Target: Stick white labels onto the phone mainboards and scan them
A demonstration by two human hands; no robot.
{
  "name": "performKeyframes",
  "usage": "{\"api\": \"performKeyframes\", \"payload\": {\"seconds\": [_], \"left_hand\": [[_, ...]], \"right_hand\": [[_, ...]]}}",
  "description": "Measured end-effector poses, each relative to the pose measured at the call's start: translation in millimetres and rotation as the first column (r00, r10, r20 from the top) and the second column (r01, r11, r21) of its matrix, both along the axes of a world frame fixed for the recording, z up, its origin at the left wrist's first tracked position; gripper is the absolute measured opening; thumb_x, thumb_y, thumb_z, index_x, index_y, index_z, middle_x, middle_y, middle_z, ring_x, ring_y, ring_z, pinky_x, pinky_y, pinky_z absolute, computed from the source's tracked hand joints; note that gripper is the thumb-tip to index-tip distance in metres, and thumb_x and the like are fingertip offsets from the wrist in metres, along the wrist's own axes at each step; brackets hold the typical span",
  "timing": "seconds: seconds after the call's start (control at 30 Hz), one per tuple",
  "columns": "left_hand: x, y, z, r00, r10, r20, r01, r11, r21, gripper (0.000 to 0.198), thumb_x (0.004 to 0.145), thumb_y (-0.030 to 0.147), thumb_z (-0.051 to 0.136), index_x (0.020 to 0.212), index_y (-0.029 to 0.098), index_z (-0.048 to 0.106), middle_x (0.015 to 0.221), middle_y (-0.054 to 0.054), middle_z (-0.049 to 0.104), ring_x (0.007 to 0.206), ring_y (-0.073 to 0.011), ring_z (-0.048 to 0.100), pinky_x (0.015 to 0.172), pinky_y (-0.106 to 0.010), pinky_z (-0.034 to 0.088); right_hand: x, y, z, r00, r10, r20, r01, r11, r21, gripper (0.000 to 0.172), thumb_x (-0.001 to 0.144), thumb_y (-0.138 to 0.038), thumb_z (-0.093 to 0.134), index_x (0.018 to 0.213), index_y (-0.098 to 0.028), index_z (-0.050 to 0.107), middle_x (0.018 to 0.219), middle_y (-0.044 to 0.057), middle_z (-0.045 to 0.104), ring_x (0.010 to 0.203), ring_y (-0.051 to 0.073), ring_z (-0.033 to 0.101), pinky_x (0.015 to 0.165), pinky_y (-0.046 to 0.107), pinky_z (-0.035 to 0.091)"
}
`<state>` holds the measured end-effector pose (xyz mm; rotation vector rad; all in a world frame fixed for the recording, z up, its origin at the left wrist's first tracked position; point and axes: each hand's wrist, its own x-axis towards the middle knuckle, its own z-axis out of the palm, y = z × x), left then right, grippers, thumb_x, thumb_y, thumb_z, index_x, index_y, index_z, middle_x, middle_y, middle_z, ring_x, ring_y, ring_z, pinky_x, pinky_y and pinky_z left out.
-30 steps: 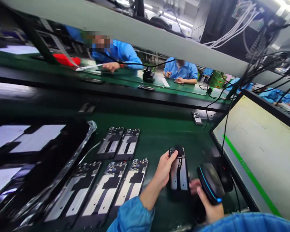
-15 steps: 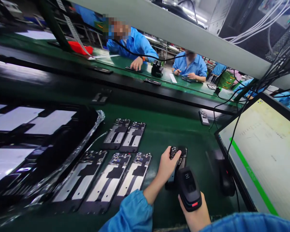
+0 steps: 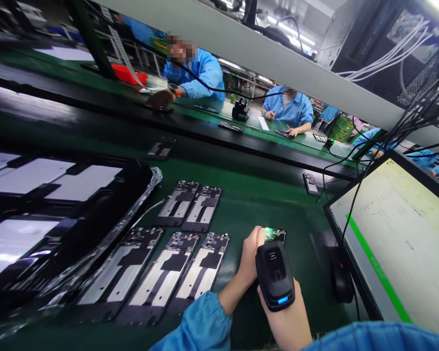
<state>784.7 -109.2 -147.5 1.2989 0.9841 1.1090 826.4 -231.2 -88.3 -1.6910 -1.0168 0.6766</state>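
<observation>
Evidently a scan is in hand: the left hand (image 3: pixel 249 258), fingers curled, pinches the phone frame (image 3: pixel 275 235) at its far end on the green bench right of the laid-out frames (image 3: pixel 175 273). The right hand (image 3: pixel 287 319) wraps the scanner (image 3: pixel 275 275), aimed down at it. Next likely needs a steady aim.

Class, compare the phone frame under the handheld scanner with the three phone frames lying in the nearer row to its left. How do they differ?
The phone frame under the black handheld scanner is held by the left hand; the three silver-and-black phone frames in the nearer row lie untouched. The held phone frame is mostly hidden and lit green at its top end; the three show fully, unlit. All lie on the green work surface.
</observation>
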Motion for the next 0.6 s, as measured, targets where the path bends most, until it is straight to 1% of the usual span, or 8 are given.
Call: {"api": "performKeyframes", "payload": {"seconds": [0.13,0.17,0.2,0.27,0.33,0.4,0.5,0.6], "left_hand": [[-1.4,0.8,-0.5,0.997,-0.004,0.077,0.000,0.998,0.059,0.039,0.096,0.048,0.037,0.069,0.020,0.044,0.063,0.003,0.045,0.061,-0.0131,0.044,0.057,-0.024,0.033],[-1.3,1.1,-1.7,0.996,-0.013,0.084,0.008,0.998,0.059,0.039,0.096,0.048,0.037,0.070,0.020,0.044,0.062,0.003,0.044,0.060,-0.0130,0.044,0.057,-0.024,0.033],[-0.9,1.5,-3.2,0.997,-0.017,0.081,0.013,0.999,0.051,0.039,0.096,0.049,0.038,0.070,0.020,0.044,0.062,0.004,0.045,0.060,-0.0131,0.044,0.057,-0.024,0.033],[0.4,2.6,-6.6,0.998,-0.016,0.059,0.014,0.999,0.032,0.038,0.096,0.048,0.038,0.072,0.020,0.045,0.064,0.003,0.048,0.061,-0.0136,0.045,0.057,-0.024,0.034],[1.6,3.6,-9.5,0.999,0.004,0.039,-0.006,1.000,0.029,0.036,0.096,0.046,0.037,0.071,0.020,0.045,0.065,0.002,0.051,0.063,-0.0141,0.046,0.059,-0.025,0.034],[2.2,4.1,-10.9,0.999,0.015,0.037,-0.016,0.999,0.035,0.036,0.096,0.045,0.038,0.070,0.020,0.045,0.065,0.002,0.050,0.063,-0.0142,0.046,0.058,-0.025,0.034],[1.6,3.1,-9.8,0.997,-0.003,0.077,-0.001,0.999,0.049,0.037,0.096,0.046,0.038,0.070,0.020,0.045,0.064,0.003,0.047,0.063,-0.0136,0.045,0.058,-0.024,0.034],[0.2,1.9,-6.7,0.992,-0.011,0.123,0.002,0.997,0.072,0.036,0.095,0.046,0.041,0.070,0.020,0.044,0.063,0.004,0.043,0.062,-0.0125,0.042,0.057,-0.022,0.033]], "right_hand": [[-6.4,-5.0,-4.2,0.963,-0.266,-0.041,0.268,0.963,0.030,0.026,0.064,-0.043,0.071,0.078,-0.021,0.070,0.072,0.000,0.071,0.072,0.027,0.067,0.066,0.032,0.055],[-6.4,-5.7,-4.8,0.962,-0.269,-0.048,0.271,0.962,0.037,0.027,0.063,-0.042,0.071,0.079,-0.022,0.070,0.072,0.000,0.071,0.072,0.027,0.067,0.067,0.032,0.055],[-5.6,-5.9,-5.2,0.973,-0.228,-0.047,0.229,0.973,0.039,0.025,0.063,-0.041,0.070,0.080,-0.022,0.070,0.072,0.000,0.071,0.071,0.027,0.067,0.066,0.031,0.055],[-2.6,-4.9,-4.8,0.996,-0.085,-0.028,0.085,0.996,0.030,0.018,0.067,-0.036,0.066,0.078,-0.023,0.070,0.071,-0.001,0.071,0.068,0.025,0.066,0.063,0.030,0.055],[-0.7,-3.2,-2.9,0.999,0.032,-0.019,-0.032,0.999,0.006,0.014,0.068,-0.031,0.064,0.077,-0.023,0.070,0.070,-0.001,0.071,0.068,0.025,0.066,0.062,0.030,0.055],[-2.0,-2.4,-0.1,1.000,-0.006,-0.016,0.006,1.000,0.001,0.014,0.067,-0.032,0.064,0.076,-0.022,0.069,0.070,-0.001,0.071,0.069,0.025,0.066,0.063,0.031,0.055],[-7.8,-4.3,0.1,0.984,-0.180,0.000,0.180,0.983,0.022,0.022,0.066,-0.042,0.066,0.073,-0.021,0.068,0.068,0.000,0.069,0.068,0.026,0.064,0.064,0.032,0.054],[-8.3,-10.5,-12.2,0.965,-0.262,0.024,0.260,0.964,0.056,0.027,0.064,-0.047,0.066,0.074,-0.022,0.067,0.069,0.001,0.069,0.067,0.027,0.065,0.062,0.033,0.054]]}}
